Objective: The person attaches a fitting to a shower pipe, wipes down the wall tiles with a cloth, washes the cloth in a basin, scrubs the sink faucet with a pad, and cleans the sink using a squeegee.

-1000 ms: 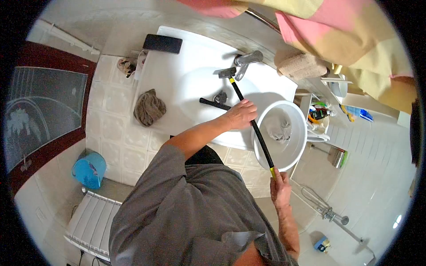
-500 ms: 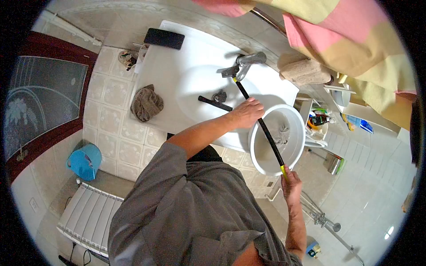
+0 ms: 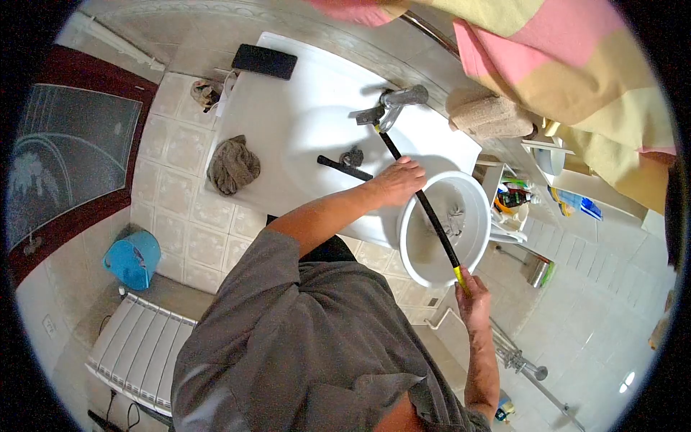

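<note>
My left hand (image 3: 401,180) is closed around the upper part of a black pole (image 3: 430,212) with yellow bands. Lower down, my right hand (image 3: 472,299) grips the same pole by its yellow-banded end. It slants across a round white basin (image 3: 407,248), which holds murky water and a pale cloth-like lump (image 3: 455,219). The pole's far end, with a dark grey fitting, reaches the chrome faucet (image 3: 404,96); whether they touch I cannot tell. A shorter black rod (image 3: 344,168) lies in the white sink (image 3: 302,137), beside a dark grey lump (image 3: 352,156) near the drain.
On the counter's left edge lies a crumpled brown cloth (image 3: 234,165), with a black phone (image 3: 264,61) farther back. A rolled beige towel (image 3: 489,117) sits behind the faucet. Shelves with bottles (image 3: 512,196) stand right, a blue bucket (image 3: 134,261) and white radiator (image 3: 140,353) left.
The view has shifted slightly. Both hands keep their grip on the pole, and its position over the basin is nearly the same.
</note>
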{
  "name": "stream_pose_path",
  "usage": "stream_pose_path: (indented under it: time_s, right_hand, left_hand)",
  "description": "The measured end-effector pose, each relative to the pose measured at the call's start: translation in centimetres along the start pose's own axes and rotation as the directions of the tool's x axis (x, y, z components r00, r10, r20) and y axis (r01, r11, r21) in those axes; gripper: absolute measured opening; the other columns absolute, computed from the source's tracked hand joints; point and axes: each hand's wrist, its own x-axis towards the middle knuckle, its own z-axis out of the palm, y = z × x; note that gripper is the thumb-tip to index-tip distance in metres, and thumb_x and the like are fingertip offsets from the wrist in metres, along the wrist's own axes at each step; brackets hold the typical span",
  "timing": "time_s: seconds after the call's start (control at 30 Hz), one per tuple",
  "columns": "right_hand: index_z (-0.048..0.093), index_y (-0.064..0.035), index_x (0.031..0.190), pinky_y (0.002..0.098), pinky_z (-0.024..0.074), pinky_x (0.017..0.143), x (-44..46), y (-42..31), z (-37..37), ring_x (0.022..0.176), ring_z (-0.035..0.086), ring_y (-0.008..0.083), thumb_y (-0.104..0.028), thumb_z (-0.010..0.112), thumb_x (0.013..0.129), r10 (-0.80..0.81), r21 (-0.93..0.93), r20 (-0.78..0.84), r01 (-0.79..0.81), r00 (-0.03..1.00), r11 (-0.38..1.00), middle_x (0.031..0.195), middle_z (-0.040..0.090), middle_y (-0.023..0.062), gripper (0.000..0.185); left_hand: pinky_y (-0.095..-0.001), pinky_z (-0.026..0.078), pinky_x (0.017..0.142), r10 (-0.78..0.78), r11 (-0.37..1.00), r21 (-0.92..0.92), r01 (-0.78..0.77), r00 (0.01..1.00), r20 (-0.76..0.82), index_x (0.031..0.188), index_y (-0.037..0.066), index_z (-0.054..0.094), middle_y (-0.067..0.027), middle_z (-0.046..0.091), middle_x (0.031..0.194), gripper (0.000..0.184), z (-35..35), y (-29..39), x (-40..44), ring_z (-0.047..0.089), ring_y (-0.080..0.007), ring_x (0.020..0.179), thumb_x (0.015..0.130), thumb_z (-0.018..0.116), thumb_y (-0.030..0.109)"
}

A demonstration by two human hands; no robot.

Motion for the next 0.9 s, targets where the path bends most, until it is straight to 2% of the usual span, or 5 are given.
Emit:
stream_pose_path:
  time_s: [0.1, 0.3, 0.4, 0.47, 0.9]
  right_hand:
    - [0.063, -0.0127, 0.131, 0.0395, 0.0535, 0.070, -0.6, 2.3, 1.4, 0.075, 0.064, 0.0331, -0.002, 0.071, 0.085, 0.033, 0.123, -0.019, -0.031, 0.999, 0.992, 0.088, 0.064, 0.0161, 0.048]
    - [0.063, -0.0112, 0.131, 0.0385, 0.0529, 0.071, -0.4, 1.9, 0.8, 0.074, 0.062, 0.0318, -0.001, 0.070, 0.086, 0.130, 0.134, 0.056, -0.137, 0.990, 0.981, 0.086, 0.063, 0.0160, 0.047]
    - [0.063, -0.0096, 0.131, 0.0390, 0.0526, 0.070, -0.1, 1.0, 0.4, 0.074, 0.063, 0.0313, -0.001, 0.070, 0.086, 0.241, 0.457, 0.075, -0.248, 0.968, 0.854, 0.084, 0.062, 0.0162, 0.046]
    - [0.063, -0.0081, 0.130, 0.0375, 0.0523, 0.069, 0.4, -2.1, -1.5, 0.072, 0.062, 0.0300, 0.000, 0.069, 0.086, 0.006, 0.022, 0.020, -0.007, 1.000, 1.000, 0.084, 0.061, 0.0156, 0.046]
    - [0.063, -0.0081, 0.130, 0.0346, 0.0525, 0.074, 1.0, -0.1, -1.9, 0.082, 0.065, 0.0293, 0.001, 0.070, 0.086, 0.051, 0.108, 0.030, -0.054, 0.998, 0.993, 0.092, 0.066, 0.0170, 0.045]
  left_hand:
    - [-0.0430, 0.039, 0.096, 0.018, 1.000, -0.013, -0.017, 0.999, 0.028, 0.087, 0.007, 0.064, -0.0085, 0.057, 0.093, 0.012, 0.0, -0.1, 0.2, 0.057, -0.0264, 0.103, 0.075, 0.063, 0.009]
    - [-0.0433, 0.040, 0.095, -0.005, 0.999, 0.033, 0.004, 0.999, 0.048, 0.086, 0.007, 0.064, -0.0084, 0.058, 0.094, 0.013, -0.3, 0.0, 0.3, 0.057, -0.0264, 0.104, 0.074, 0.065, 0.010]
    - [-0.0431, 0.040, 0.095, 0.038, 0.999, 0.039, -0.037, 0.999, -0.009, 0.086, 0.007, 0.064, -0.0081, 0.058, 0.094, 0.014, 1.3, -0.2, 0.2, 0.057, -0.0262, 0.103, 0.073, 0.066, 0.011]
    - [-0.0431, 0.040, 0.095, 0.019, 0.999, 0.035, -0.019, 1.000, -0.007, 0.087, 0.007, 0.064, -0.0080, 0.058, 0.095, 0.014, 0.5, 0.0, 0.0, 0.057, -0.0263, 0.103, 0.073, 0.066, 0.011]
    - [-0.0432, 0.040, 0.094, 0.020, 0.998, 0.059, -0.020, 1.000, 0.007, 0.090, 0.008, 0.065, -0.0075, 0.059, 0.096, 0.017, 1.1, -0.1, 0.9, 0.057, -0.0258, 0.103, 0.073, 0.067, 0.011]
